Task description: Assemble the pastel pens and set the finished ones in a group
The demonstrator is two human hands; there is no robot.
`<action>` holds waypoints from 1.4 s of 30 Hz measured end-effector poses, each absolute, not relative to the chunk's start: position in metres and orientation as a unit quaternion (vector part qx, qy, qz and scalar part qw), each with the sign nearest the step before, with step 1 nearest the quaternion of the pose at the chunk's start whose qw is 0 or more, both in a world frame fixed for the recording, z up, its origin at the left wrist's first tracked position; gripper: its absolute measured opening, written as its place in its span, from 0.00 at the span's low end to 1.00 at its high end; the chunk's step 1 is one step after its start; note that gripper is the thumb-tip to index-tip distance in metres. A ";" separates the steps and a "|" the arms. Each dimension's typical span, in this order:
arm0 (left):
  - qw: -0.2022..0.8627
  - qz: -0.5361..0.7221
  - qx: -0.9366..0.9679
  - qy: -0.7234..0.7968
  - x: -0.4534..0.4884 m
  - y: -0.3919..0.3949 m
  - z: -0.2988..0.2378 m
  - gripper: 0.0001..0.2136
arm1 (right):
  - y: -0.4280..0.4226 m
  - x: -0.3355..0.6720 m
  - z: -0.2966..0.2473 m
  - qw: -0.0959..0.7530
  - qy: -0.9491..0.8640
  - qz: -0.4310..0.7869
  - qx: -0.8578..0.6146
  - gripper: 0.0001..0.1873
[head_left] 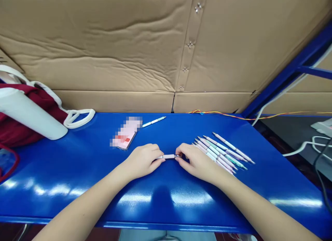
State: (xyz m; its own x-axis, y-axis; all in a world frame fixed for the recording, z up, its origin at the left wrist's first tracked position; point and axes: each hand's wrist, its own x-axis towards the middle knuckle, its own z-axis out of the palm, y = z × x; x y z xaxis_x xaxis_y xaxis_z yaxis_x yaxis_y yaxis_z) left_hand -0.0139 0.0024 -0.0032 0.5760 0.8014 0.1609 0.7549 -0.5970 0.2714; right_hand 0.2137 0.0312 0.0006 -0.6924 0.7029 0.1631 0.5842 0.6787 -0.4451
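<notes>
Between my two hands a white pen (pixel 169 156) lies level, just above the blue table. My left hand (pixel 145 161) is closed around its left part, thumb and fingers pinching the barrel. At the silvery right end, the thumb and index finger of my right hand (pixel 195 161) pinch the pen. Just right of that hand lies a row of several pastel pens (pixel 225 151), pink, white and mint, partly hidden by the hand and forearm. A separate light-blue and white pen (pixel 154 122) rests farther back.
A pink phone (pixel 127 133), partly pixelated, lies left of the single pen. At the far left a white cylinder (pixel 33 113) leans by a dark red bag (pixel 36 99) with white straps. Cardboard (pixel 116 43) walls the back. Wires (pixel 220 113) run along the blue table's (pixel 90 164) rear edge.
</notes>
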 end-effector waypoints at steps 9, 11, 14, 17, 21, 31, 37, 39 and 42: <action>0.061 0.111 0.885 0.448 -0.023 0.009 -0.004 0.13 | 0.038 0.222 0.010 0.133 -0.920 0.116 -0.349 0.05; 0.060 0.120 0.883 0.450 -0.027 0.011 -0.006 0.13 | 0.043 0.227 0.012 0.131 -0.919 0.111 -0.355 0.06; 0.059 0.122 0.879 0.458 -0.032 0.015 -0.009 0.13 | 0.050 0.236 0.012 0.141 -0.911 0.108 -0.371 0.06; 0.054 0.116 0.877 0.463 -0.034 0.017 -0.010 0.13 | 0.053 0.238 0.008 0.156 -0.907 0.120 -0.373 0.07; 0.070 0.130 0.876 0.459 -0.029 0.013 -0.008 0.13 | 0.045 0.226 0.002 0.180 -0.905 0.160 -0.352 0.06; 0.082 0.123 0.896 0.418 0.000 -0.003 -0.004 0.12 | 0.025 0.203 -0.006 0.221 -0.905 0.198 -0.306 0.05; 0.049 0.119 0.902 0.413 -0.005 0.001 -0.005 0.11 | 0.028 0.209 0.001 0.192 -0.907 0.194 -0.321 0.04; 0.041 0.112 0.901 0.418 -0.008 0.002 -0.003 0.11 | 0.031 0.214 0.004 0.183 -0.910 0.186 -0.323 0.05; 0.023 0.103 0.895 0.434 -0.011 0.005 -0.003 0.12 | 0.038 0.221 0.007 0.184 -0.908 0.170 -0.336 0.06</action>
State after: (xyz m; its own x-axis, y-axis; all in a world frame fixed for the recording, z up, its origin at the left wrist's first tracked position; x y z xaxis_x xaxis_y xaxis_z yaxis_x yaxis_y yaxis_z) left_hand -0.0114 0.0051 -0.0028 0.6021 0.7812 0.1647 0.7719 -0.6223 0.1297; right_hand 0.2208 0.0383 0.0072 -0.7067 0.6728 0.2191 0.5479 0.7162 -0.4323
